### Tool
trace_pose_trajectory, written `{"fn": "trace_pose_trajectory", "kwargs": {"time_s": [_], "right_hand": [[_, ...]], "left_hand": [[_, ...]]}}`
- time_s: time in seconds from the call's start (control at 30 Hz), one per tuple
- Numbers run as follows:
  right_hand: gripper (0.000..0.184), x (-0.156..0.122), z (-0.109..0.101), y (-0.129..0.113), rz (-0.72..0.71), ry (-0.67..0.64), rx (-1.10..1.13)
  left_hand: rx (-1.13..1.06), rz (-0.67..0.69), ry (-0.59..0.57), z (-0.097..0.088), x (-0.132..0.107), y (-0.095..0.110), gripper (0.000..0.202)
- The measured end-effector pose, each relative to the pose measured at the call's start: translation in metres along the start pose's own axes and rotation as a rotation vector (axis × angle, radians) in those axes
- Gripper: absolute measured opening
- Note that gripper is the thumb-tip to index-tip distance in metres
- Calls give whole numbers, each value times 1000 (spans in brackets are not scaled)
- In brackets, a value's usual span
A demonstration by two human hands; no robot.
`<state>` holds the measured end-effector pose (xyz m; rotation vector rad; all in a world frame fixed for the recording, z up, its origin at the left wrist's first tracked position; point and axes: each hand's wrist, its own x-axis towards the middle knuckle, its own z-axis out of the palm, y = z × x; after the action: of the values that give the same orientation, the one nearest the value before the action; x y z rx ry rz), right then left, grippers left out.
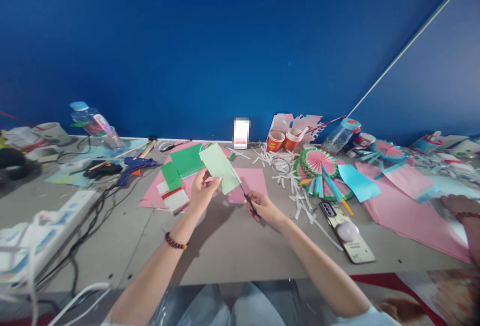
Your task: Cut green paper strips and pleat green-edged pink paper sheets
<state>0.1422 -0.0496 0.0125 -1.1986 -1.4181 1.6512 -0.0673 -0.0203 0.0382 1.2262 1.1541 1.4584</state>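
Note:
My left hand (204,190) pinches the lower left edge of a pale green sheet of paper (219,165), held tilted above the table. In my right hand (261,206) is a pair of scissors (249,200) with dark handles, and its blades lie at the right edge of the sheet. Below them, pink paper (251,182) rests on the table. Left of the sheet are darker green pieces of paper (187,160) and a smaller green piece (171,176). White and red pieces (175,198) lie near my left wrist.
White paper strips (298,201) are scattered to the right, beside pink and green paper fans (317,163) and a phone (348,233). Red paper cups (275,140) stand by the blue wall. On the left are a blue glue gun (135,166) and a power strip (56,226). Another person's hand (459,205) is at far right.

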Motion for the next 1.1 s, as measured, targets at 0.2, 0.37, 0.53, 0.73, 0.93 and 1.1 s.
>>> {"fn": "trace_pose_trajectory", "kwargs": {"time_s": [0.2,0.37,0.53,0.73,0.93,1.1], "right_hand": [[38,-1,1,-2,9,11,-12],[40,-1,0,-1,17,20,-21],[39,0,-1,3,34,29,-42],[41,0,0,0,36,32,-33],[41,-1,0,0,31,29,-33],[40,-1,0,0,26,25,-32]], "left_hand": [[3,-9,-4,0,-1,1,48],[-2,-4,-8,0,0,0,47],[-5,-5,-7,1,-1,1,48],[-5,-4,-18,0,-1,1,48],[-3,-4,-10,0,0,1,49],[-8,-13,-10,0,-1,2,49]]}}
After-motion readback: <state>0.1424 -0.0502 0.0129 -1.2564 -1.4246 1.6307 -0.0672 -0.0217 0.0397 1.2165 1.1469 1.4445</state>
